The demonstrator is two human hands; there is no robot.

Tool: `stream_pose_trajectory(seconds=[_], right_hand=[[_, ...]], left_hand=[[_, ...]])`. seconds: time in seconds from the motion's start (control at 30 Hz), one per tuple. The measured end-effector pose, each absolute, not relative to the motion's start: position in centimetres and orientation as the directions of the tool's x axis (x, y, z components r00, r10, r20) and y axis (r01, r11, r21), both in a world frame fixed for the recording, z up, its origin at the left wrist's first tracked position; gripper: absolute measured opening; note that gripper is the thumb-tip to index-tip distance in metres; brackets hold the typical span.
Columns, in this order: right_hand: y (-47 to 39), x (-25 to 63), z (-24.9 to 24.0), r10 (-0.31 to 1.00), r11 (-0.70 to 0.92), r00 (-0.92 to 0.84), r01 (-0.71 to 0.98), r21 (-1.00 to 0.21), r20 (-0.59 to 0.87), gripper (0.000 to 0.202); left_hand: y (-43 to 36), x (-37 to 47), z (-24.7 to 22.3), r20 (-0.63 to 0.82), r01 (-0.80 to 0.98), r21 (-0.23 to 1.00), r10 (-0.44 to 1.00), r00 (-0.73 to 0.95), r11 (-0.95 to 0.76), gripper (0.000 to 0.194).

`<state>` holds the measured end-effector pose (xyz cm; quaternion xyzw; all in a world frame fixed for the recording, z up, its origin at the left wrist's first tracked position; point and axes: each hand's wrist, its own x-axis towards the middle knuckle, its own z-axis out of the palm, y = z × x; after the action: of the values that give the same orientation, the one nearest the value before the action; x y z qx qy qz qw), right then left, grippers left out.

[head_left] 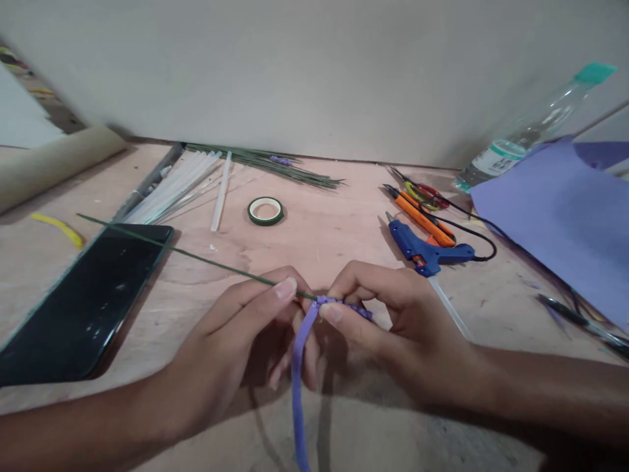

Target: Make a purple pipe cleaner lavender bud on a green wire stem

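Between thumb and finger, my left hand pinches a thin green stem that runs out to the upper left over the phone. My right hand is closed on the stem's other end, which is wrapped in purple and shows small bumps. From the wrapped part, right between the two hands, a purple strip hangs down past the bottom edge of the view. The fingertips of both hands are close together but apart.
A black phone lies at left. Beyond my hands are green tape, glue sticks and green stems. A blue glue gun, orange cutter, bottle and purple sheet are at right.
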<state>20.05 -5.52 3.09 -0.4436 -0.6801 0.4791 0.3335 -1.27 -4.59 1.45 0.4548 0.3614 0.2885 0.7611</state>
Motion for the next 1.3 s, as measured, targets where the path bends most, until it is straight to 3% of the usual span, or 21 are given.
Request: stream_pose_trajectory(seconds=[0.33, 0.53, 1.3], right_hand=[[-5.08, 20.67, 3.25, 0.889, 0.135, -0.457, 0.240, -0.961, 0.011, 0.041], [-4.85, 20.19, 3.21, 0.911, 0.145, -0.412, 0.268, -0.953, 0.023, 0.030], [-5.22, 20.10, 3.59, 0.929, 0.212, -0.354, 0.263, -0.941, 0.110, 0.022]], left_hand=[[-4.73, -1.11, 1.80, -0.256, -0.098, 0.928, 0.808, 0.532, 0.358, 0.060], [-4.37, -0.92, 1.84, -0.215, -0.107, 0.941, 0.812, 0.542, 0.321, 0.063], [-4.38, -0.98, 1.54, -0.200, -0.152, 0.929, 0.805, 0.558, 0.336, 0.063]])
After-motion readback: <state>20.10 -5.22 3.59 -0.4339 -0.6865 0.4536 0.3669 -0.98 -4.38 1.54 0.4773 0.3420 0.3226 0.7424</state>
